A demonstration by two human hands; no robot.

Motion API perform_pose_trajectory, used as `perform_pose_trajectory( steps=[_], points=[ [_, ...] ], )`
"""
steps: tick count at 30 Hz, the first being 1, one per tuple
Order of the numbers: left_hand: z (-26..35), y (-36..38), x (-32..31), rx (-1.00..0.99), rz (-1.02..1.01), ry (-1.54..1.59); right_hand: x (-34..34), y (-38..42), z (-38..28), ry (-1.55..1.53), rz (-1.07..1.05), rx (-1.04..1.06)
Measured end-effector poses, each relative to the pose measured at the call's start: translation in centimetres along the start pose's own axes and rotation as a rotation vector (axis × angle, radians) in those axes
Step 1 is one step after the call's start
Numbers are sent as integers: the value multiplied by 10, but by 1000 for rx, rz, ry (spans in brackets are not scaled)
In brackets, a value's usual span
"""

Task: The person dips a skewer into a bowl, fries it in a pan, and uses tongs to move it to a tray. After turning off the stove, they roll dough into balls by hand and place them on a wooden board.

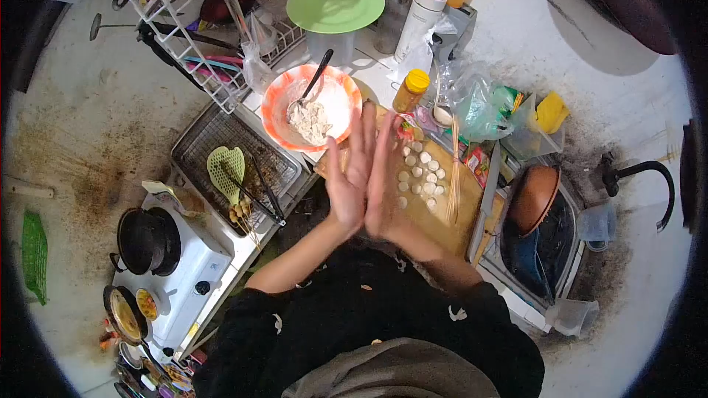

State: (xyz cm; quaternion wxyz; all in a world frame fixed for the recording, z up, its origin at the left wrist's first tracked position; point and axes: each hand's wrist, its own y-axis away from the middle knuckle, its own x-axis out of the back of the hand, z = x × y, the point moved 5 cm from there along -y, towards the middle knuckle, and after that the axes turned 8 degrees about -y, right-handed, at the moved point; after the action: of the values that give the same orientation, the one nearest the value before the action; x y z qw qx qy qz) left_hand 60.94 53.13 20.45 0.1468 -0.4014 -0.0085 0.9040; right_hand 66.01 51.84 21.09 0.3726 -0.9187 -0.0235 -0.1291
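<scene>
My left hand [349, 188] and my right hand [379, 188] are held palm to palm over the near edge of a wooden board [442, 225]. Their fingers are straight and point away from me, and the left thumb stands off to the side. Whatever lies between the palms is hidden. Beyond the left fingertips sits an orange-and-white bowl [271, 121] with white flour, lumpy dough [310, 124] and a black-handled spoon [318, 74]. To the right of my hands, several small pale dough pieces [430, 177] lie on the board beside a bundle of thin skewers [453, 184].
A yellow-lidded jar [411, 91] and plastic bags [476, 107] stand behind the board. On the right is a sink [557, 250] with a brown pan [535, 199]. Leftward are a wire-racked tray [214, 136] and a stove [188, 262] with pans. A dish rack [177, 26] stands far left.
</scene>
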Motion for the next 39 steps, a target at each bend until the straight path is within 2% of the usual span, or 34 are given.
perform_pose_trajectory(
  steps=[2,3,5,6,7,9,10,12,14,15,16,18,19,21,22,23,25,27,29,30,31,33,34,35,36,37,39],
  points=[
    [-25,20,3,155,23,-111,17,-13,5,114,60,-97],
    [-20,20,-2,157,22,-112,11,-10,-8,115,62,-98],
    [-5,19,-16,115,59,-45,-15,7,-24,297,-137,-369],
    [-44,-6,28,-484,-189,-568,-15,9,-22,300,-131,-374],
    [-105,-1,118,-231,-51,-332,-17,9,-22,253,-137,-235],
    [-16,4,26,-62,-252,947,-21,13,-24,149,-154,33],
    [-8,7,17,-62,-248,945,-11,5,-11,179,-99,-51],
    [-10,7,8,-29,-53,-22,-1,-11,1,212,-45,-129],
    [-22,13,3,76,27,-174,11,-23,-5,-92,232,-271],
    [-27,13,7,107,36,-296,11,-22,-11,-90,232,-271],
    [-24,11,6,113,33,-298,7,-18,-28,-66,148,-121],
    [-7,-1,-2,38,10,320,-2,-8,-54,-12,-26,178],
    [10,-4,-4,-104,-45,142,0,-5,-49,-10,-26,180],
    [27,-2,-16,-230,-61,-5,4,3,-11,-99,42,-281],
    [22,2,-19,-232,-87,-95,10,-4,-7,19,154,-205],
    [14,7,-24,-235,-116,-185,15,-11,-3,20,154,-208],
    [3,12,-29,-223,-160,-281,30,-25,-9,-173,266,-118],
    [0,10,-26,-192,-76,-329,24,-18,-23,-127,260,-71],
    [6,-1,-17,-178,-83,-336,2,2,-23,-207,42,-139],
    [16,-5,-15,-218,-86,-269,-9,8,-27,-189,81,81],
    [23,-7,-13,-257,-89,-205,-8,9,-20,-191,81,83],
    [18,4,-5,-274,-18,-88,0,9,-3,-84,40,-70],
    [1,16,-5,-149,-55,-186,14,-1,-10,-40,94,-103],
    [-15,27,-4,-25,-91,-284,13,-2,8,-250,195,-133],
    [-26,31,5,67,-6,-471,7,-3,6,-248,197,-130],
    [-35,28,16,150,-25,-531,-3,-1,-3,-254,156,-101],
    [-23,20,22,-42,-59,-323,-20,9,-22,-261,79,-54]
  ],
)
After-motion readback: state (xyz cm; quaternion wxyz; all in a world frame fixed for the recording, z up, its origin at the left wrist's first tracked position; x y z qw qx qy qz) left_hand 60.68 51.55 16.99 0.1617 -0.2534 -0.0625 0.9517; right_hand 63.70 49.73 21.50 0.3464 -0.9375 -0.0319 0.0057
